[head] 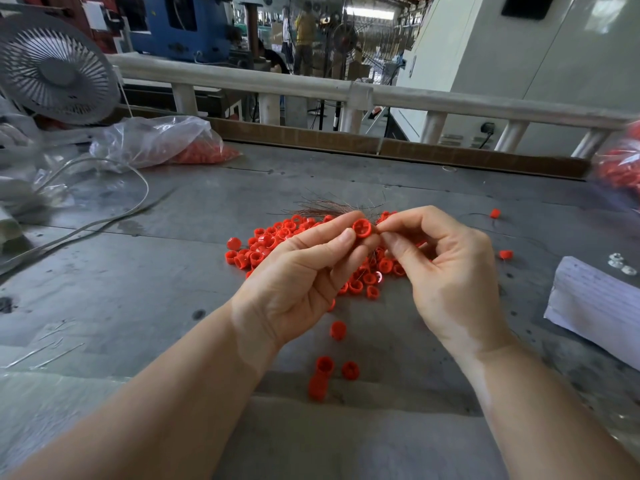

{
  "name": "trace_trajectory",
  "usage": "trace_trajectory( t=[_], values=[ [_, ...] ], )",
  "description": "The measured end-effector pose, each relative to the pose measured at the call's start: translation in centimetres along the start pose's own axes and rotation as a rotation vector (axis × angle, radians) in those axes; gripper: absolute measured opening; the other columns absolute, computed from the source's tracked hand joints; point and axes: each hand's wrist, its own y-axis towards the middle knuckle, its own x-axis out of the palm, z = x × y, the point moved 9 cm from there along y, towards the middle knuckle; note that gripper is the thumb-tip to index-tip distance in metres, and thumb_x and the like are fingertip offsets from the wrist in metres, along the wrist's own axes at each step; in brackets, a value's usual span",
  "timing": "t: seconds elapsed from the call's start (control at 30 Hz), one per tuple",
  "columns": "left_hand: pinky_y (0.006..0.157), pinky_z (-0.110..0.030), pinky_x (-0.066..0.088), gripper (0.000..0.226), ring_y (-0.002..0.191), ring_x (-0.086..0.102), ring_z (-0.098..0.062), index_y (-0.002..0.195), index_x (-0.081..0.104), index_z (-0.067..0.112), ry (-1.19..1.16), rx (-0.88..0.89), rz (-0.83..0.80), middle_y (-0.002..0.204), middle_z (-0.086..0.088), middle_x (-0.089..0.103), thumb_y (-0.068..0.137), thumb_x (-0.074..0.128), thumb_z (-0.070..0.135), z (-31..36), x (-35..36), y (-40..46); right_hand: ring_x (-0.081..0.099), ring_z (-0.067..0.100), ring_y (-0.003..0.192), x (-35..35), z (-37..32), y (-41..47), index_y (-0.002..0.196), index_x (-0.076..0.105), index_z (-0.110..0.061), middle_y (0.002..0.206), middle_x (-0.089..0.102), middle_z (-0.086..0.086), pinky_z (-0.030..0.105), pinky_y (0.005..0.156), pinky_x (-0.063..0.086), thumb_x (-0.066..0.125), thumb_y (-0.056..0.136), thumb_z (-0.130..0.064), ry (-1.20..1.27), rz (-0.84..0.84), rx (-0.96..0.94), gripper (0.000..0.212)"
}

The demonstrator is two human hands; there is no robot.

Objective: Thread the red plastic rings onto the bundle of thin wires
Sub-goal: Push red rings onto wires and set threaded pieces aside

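Right over the grey worktop (173, 271), both bare hands meet above a loose heap of red plastic rings (277, 237). Her left hand (301, 271) pinches one red ring (362, 228) between thumb and forefinger, its open face with a cross-shaped web turned up toward the camera. Touching that ring from the right, the right hand (446, 268) has thumb and forefinger pressed together at its rim — apparently nipping a fine wire, though the strand itself is too thin to make out there. Just behind the fingers, a bundle of thin coppery wires (325, 206) fans out across the far edge of the heap. A few stray rings lie nearer the wrists. Further left sit a clear plastic bag of red rings (166, 140) and a white desk fan (57, 67); a folded lined paper (595, 303) lies at the right.
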Motion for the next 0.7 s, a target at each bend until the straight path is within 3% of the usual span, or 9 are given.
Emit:
trace_trajectory(
  t=[0.3, 0.7],
  values=[
    [0.062, -0.018, 0.056, 0.024, 0.069, 0.070, -0.013, 0.083, 0.076, 0.004, 0.021, -0.003, -0.021, 0.075, -0.011, 0.071, 0.068, 0.057, 0.003, -0.04, 0.01, 0.13, 0.060, 0.000, 0.073, 0.10, 0.07, -0.01, 0.083, 0.066, -0.017, 0.078, 0.066, -0.005, 0.006, 0.068, 0.040, 0.065, 0.083, -0.005, -0.023, -0.008, 0.000, 0.012],
    [0.061, -0.016, 0.055, 0.023, 0.069, 0.070, -0.011, 0.076, 0.077, 0.008, 0.045, 0.015, -0.009, 0.075, -0.008, 0.072, 0.065, 0.057, 0.001, -0.01, 0.14, 0.15, 0.059, 0.000, 0.073, 0.06, -0.06, 0.01, 0.083, 0.067, -0.016, 0.078, 0.066, -0.005, 0.006, 0.067, 0.040, 0.066, 0.084, -0.002, -0.036, -0.026, 0.005, 0.013]
  ],
)
